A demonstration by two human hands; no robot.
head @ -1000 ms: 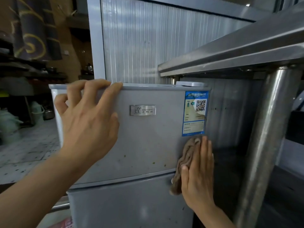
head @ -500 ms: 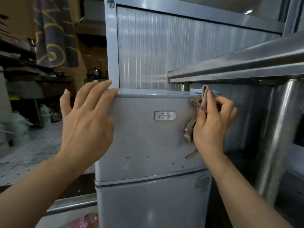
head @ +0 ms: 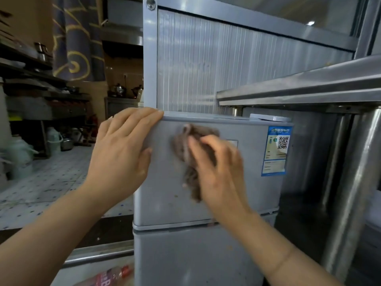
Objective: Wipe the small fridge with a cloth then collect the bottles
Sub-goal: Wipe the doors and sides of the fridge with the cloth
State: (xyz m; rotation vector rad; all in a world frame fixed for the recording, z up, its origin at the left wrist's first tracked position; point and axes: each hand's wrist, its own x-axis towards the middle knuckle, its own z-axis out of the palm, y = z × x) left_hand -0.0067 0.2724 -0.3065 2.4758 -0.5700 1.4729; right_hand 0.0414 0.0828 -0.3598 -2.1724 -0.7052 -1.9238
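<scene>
Cloth (head: 192, 153) pressed on small fridge (head: 243, 182) upper door, under right hand (head: 218, 168) | left hand (head: 121, 149) flat, bracing top-left corner | unwiped door lies rightward, toward energy label (head: 276, 150) | bottles unclear

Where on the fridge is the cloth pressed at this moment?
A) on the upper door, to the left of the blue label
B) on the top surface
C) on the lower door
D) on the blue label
A: the right hand presses the cloth on the upper door of the fridge, well left of the blue label.
</scene>
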